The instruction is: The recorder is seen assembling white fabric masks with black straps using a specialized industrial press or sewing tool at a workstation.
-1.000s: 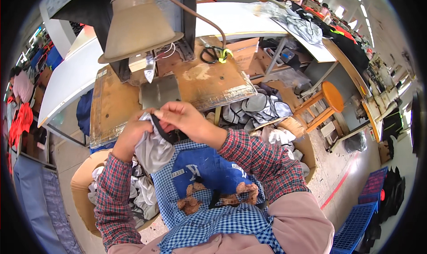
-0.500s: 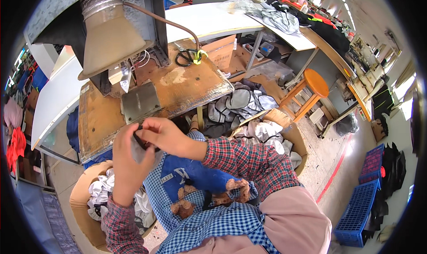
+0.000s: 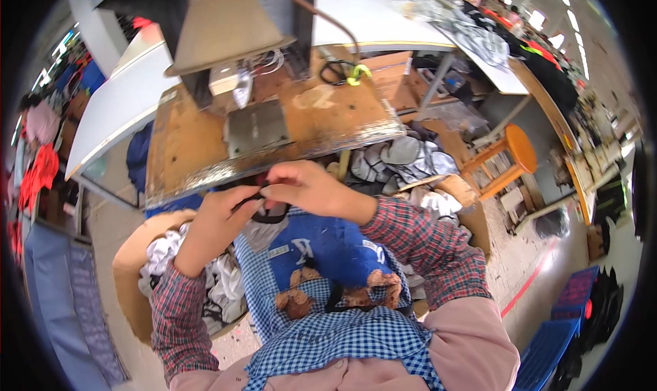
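Observation:
Just in front of the wooden work table's near edge, my left hand (image 3: 220,221) and my right hand (image 3: 311,187) come together over my lap. Between them is a small grey cloth piece with a black edging (image 3: 260,235). My left fingers pinch its black edge, and my right fingertips close on the same edging a little to the right. The grey part hangs down below the fingers, over my blue checked apron (image 3: 342,339). Fingers cover much of the piece. Beyond the hands stands a machine with a beige cone-shaped body (image 3: 229,28) above a metal plate (image 3: 257,128).
The wooden table (image 3: 318,107) carries black-handled scissors (image 3: 335,72) with a yellow-green tie. Cardboard boxes of white and grey cloth flank me, left box (image 3: 130,268) and right box (image 3: 477,233). A wooden stool (image 3: 520,148) and a blue crate (image 3: 547,353) stand right.
The view has shifted, so table and machine sit farther right. Both hands are lower against the table edge, and more of the grey piece's black edging shows between the fingers.

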A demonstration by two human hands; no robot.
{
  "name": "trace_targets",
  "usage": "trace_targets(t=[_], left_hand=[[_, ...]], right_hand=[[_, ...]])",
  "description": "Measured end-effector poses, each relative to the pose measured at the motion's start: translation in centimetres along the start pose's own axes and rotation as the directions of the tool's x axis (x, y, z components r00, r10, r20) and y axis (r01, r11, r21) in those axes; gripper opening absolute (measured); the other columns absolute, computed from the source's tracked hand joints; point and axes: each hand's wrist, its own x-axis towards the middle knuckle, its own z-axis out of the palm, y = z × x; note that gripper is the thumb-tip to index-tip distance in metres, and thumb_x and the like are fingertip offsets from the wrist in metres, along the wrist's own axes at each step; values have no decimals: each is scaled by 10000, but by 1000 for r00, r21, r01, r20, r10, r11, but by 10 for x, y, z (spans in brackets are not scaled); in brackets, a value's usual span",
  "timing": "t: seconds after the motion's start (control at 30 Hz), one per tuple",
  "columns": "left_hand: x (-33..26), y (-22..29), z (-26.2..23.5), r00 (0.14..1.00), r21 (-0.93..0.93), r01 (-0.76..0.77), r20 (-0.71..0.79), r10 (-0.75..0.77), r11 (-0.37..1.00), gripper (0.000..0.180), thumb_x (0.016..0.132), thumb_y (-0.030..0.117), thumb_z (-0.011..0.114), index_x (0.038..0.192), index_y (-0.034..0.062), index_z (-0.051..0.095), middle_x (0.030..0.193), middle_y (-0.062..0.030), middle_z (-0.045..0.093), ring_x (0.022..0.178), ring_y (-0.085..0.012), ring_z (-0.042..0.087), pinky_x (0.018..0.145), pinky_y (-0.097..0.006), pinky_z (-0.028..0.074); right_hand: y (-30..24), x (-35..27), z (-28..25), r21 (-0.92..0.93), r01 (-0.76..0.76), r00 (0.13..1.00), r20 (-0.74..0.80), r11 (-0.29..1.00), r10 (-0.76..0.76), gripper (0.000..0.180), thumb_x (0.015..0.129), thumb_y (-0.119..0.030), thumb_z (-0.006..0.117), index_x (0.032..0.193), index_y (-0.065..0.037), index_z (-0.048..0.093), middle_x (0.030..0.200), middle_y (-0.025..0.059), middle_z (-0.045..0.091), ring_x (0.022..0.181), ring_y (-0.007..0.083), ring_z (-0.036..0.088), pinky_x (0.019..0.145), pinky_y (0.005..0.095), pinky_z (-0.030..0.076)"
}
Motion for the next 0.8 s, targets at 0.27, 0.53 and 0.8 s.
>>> trace_targets(t=[0.27, 0.53, 0.8], left_hand=[[6, -31, 2, 999, -368, -33, 19, 43, 929, 95, 896, 73, 588, 863, 3, 533, 1079, -39, 613, 696, -61, 429, 588, -240, 378], [14, -42, 9, 994, -416, -71, 49, 100, 906, 84, 903, 79, 585, 912, 10, 538, 886, 0, 532, 702, -57, 423, 577, -229, 361], [36, -52, -8, 991, -214, 29, -119, -55, 976, 192, 940, 168, 644, 1025, -5, 634, 885, 38, 555, 738, -34, 455, 626, -203, 371]], right_hand=[[-5, 7, -8, 242, -151, 987, 90, 958, 133, 175, 955, -162, 592, 938, 12, 604, 870, 77, 683, 816, 136, 680, 743, 250, 548], [-8, 8, -10, 92, -175, 984, 36, 980, 172, 194, 961, -195, 587, 953, -1, 599, 824, 56, 665, 749, 112, 657, 653, 247, 552], [9, 40, -7, 277, -84, 982, -138, 957, 126, 174, 975, -206, 553, 904, -48, 564, 751, 13, 603, 650, 90, 589, 544, 228, 503]])
